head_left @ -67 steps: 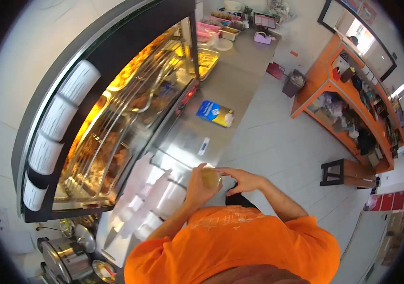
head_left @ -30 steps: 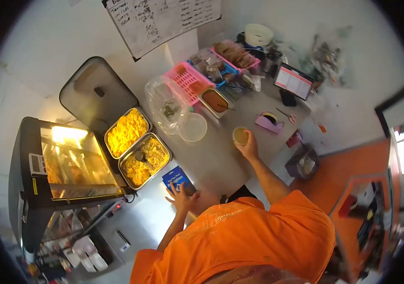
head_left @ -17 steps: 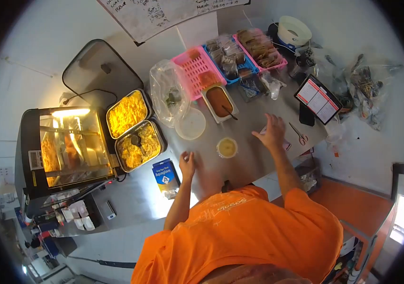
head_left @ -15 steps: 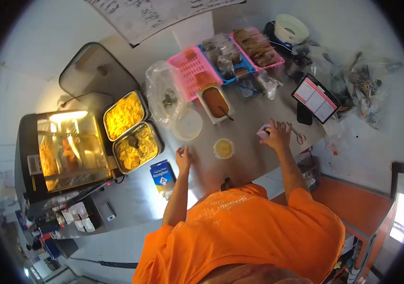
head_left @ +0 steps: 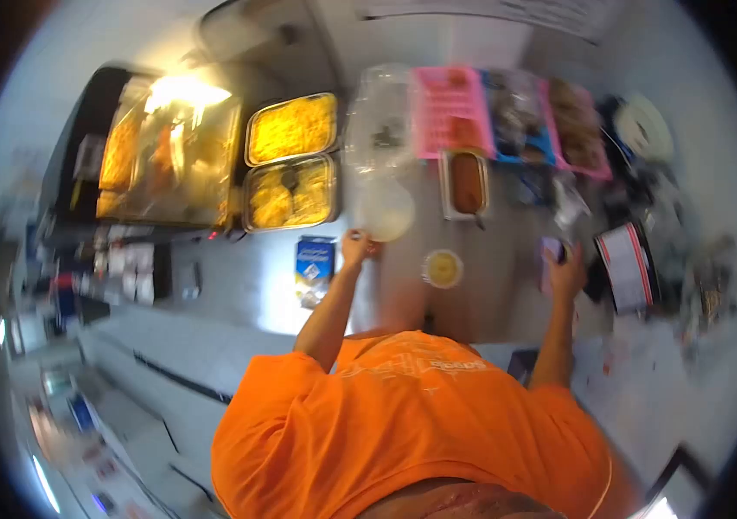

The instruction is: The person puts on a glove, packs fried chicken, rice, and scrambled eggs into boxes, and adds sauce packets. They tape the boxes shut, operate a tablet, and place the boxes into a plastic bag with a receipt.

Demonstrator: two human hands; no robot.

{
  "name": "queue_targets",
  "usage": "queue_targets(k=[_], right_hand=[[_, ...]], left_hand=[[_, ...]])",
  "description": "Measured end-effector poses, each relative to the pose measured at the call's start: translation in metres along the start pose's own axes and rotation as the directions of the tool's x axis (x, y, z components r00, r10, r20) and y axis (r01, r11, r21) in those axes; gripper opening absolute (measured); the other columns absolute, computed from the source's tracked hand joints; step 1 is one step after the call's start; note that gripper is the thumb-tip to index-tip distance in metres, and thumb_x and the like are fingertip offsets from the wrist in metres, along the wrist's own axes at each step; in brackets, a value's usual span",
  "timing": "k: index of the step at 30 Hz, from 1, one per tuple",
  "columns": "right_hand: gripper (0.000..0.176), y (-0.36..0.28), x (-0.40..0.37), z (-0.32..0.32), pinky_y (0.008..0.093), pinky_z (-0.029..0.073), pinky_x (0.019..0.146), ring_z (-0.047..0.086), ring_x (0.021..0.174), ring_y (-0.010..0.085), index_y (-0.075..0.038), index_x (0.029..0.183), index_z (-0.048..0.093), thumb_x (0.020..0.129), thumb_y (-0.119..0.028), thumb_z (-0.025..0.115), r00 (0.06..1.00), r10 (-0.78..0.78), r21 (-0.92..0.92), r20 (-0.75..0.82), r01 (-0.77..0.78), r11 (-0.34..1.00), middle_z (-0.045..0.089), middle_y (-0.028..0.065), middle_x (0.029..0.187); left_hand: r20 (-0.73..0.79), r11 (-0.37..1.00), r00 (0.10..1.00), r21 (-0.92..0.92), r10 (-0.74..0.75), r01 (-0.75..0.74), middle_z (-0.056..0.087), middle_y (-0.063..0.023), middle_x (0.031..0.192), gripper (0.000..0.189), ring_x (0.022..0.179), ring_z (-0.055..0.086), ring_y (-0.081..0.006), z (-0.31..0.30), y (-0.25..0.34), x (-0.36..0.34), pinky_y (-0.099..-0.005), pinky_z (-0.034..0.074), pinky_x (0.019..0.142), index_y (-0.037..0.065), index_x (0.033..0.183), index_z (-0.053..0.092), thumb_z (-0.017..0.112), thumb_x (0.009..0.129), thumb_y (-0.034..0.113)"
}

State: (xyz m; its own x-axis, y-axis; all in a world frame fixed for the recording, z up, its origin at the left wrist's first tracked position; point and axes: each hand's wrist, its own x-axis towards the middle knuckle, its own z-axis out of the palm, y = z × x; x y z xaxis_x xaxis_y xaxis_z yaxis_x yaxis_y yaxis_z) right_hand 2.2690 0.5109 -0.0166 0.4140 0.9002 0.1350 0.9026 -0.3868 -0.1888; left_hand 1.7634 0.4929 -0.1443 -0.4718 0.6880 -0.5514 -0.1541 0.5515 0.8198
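The view is blurred by head motion. A small round cup of yellow sauce [head_left: 443, 268] stands on the steel counter [head_left: 489, 294] in front of me, free of both hands. My left hand [head_left: 355, 249] rests on the counter beside a round white lid [head_left: 383, 210] and right of a blue box [head_left: 315, 259]; it seems to hold nothing. My right hand [head_left: 568, 270] lies on a pink tape dispenser [head_left: 550, 253] to the right of the cup, fingers around it.
Two metal trays of yellow food [head_left: 290, 164] sit beside a lit warming cabinet [head_left: 165, 147]. Pink and blue baskets [head_left: 450, 108], a tub of brown sauce [head_left: 466, 183], a clear bag [head_left: 377, 121] and a tablet [head_left: 628, 268] crowd the back and right.
The view swung round and blurred. The cup was set down on the counter and let go. My right hand reached right onto the tape dispenser; my left moved up beside the white lid.
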Motion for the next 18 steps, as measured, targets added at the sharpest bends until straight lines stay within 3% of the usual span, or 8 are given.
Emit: queue_targets(k=[1,2,7,9,10,13,17,18], right_hand=[[0.082,-0.008,0.008,0.003,0.0471,0.043,0.101,0.053,0.123,0.0379,-0.002,0.134,0.053,0.079,-0.058,0.074,0.997,-0.071,0.206,0.024,0.064,0.977,0.054,0.0227,0.134],[0.070,-0.022,0.001,0.007,0.0472,0.043,0.101,0.055,0.118,0.0377,-0.001,0.132,0.054,0.085,-0.050,0.072,0.988,-0.101,0.294,-0.113,0.131,0.947,0.056,0.0216,0.131],[0.040,-0.108,-0.016,-0.022,0.0425,0.046,0.096,0.060,0.110,0.0328,-0.001,0.119,0.061,0.093,-0.031,0.068,0.970,-0.205,0.642,-0.134,0.242,0.727,0.065,0.0163,0.115],[0.031,-0.140,-0.027,-0.030,0.0390,0.047,0.091,0.061,0.108,0.0281,-0.003,0.115,0.064,0.094,-0.025,0.067,0.952,-0.263,0.646,-0.156,0.300,0.702,0.065,0.0141,0.115],[0.031,-0.151,-0.032,-0.031,0.0374,0.047,0.089,0.061,0.107,0.0264,-0.002,0.115,0.064,0.095,-0.026,0.066,0.936,-0.304,0.658,-0.174,0.341,0.672,0.065,0.0134,0.115],[0.029,-0.185,-0.053,-0.045,0.0345,0.048,0.085,0.061,0.105,0.0234,-0.002,0.113,0.065,0.096,-0.024,0.065,0.900,-0.387,0.702,-0.203,0.409,0.583,0.066,0.0116,0.114],[0.022,-0.232,-0.094,-0.057,0.0325,0.049,0.080,0.063,0.100,0.0212,-0.001,0.109,0.065,0.096,-0.019,0.064,0.860,-0.465,0.730,-0.209,0.453,0.511,0.067,0.0097,0.110],[0.021,-0.243,-0.106,-0.057,0.0323,0.049,0.079,0.063,0.099,0.0210,-0.002,0.108,0.065,0.096,-0.018,0.064,0.862,-0.468,0.735,-0.194,0.444,0.512,0.067,0.0094,0.110]], left_hand=[[0.051,0.993,0.996,-0.089,-0.071,0.076,0.066,-0.0153,0.079,0.030,0.064,0.069,-0.0219,-0.012,0.004,-0.015,-0.0339,0.060,0.054,-0.001,0.112,0.054,0.066,0.089,0.013],[0.115,0.972,0.987,-0.192,-0.115,0.136,0.066,-0.0144,0.081,0.029,0.068,0.071,-0.0235,-0.027,0.006,-0.041,-0.0339,0.060,0.056,0.000,0.113,0.054,0.066,0.089,0.011],[0.101,0.924,0.974,-0.311,-0.201,0.223,0.062,-0.0167,0.102,0.033,0.082,0.070,-0.0303,-0.125,0.023,-0.139,-0.0404,0.063,0.079,-0.003,0.119,0.052,0.062,0.090,0.008],[0.011,0.914,0.985,-0.371,-0.172,0.164,0.062,-0.0162,0.105,0.031,0.092,0.070,-0.0319,-0.183,0.022,-0.157,-0.0391,0.062,0.081,-0.004,0.120,0.052,0.059,0.092,0.008],[-0.082,0.991,0.995,-0.122,0.053,-0.063,0.062,-0.0167,0.107,0.032,0.092,0.071,-0.0311,-0.221,-0.019,-0.142,-0.0377,0.062,0.080,-0.005,0.120,0.053,0.059,0.091,0.004],[-0.393,0.928,0.907,-0.372,-0.150,-0.008,0.061,-0.0204,0.109,0.040,0.088,0.071,-0.0335,-0.299,-0.005,-0.137,-0.0367,0.063,0.078,-0.008,0.123,0.047,0.060,0.086,-0.003],[-0.630,0.817,0.760,-0.516,-0.159,-0.256,0.059,-0.0208,0.098,0.028,0.086,0.069,-0.0384,-0.417,-0.029,-0.077,-0.0449,0.064,0.075,-0.008,0.110,0.047,0.058,0.085,-0.006],[-0.605,0.779,0.786,-0.551,-0.125,-0.300,0.059,-0.0195,0.101,0.035,0.079,0.071,-0.0373,-0.471,-0.064,-0.036,-0.0433,0.066,0.069,-0.003,0.117,0.046,0.058,0.084,-0.007]])
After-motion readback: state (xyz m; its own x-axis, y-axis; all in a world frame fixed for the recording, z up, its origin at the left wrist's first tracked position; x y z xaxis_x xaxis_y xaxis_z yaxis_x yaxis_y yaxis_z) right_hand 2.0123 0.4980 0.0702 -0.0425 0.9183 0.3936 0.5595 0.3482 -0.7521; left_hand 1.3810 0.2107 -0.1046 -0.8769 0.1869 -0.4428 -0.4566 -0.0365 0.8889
